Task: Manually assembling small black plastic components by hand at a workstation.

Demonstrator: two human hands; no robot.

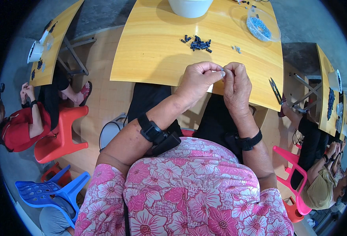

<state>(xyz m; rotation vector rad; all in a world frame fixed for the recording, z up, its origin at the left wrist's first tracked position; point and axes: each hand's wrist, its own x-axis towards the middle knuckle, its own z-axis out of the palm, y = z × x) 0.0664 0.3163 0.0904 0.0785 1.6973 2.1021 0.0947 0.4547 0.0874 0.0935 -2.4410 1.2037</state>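
Over the near edge of the yellow wooden table [150, 59], my left hand [199, 80] and my right hand [237, 84] meet fingertip to fingertip. Each has thumb and forefinger pinched together. A tiny dark bit shows where the fingertips touch, too small to name and mostly covered by the fingers. Beyond my hands lies a loose pile of short black cylindrical pieces [199, 44]. A few tiny clear pieces [236, 49] sit to the right of that pile. Black-handled snips [275, 91] rest at the table's right near corner.
A white tub [191, 8] stands at the far edge. A clear plastic bowl [275, 29] holding small blue pieces [259, 27] is at the far right. People sit at side tables, on a red chair [61, 135] and a pink chair [295, 173]. A blue chair [43, 192] stands lower left.
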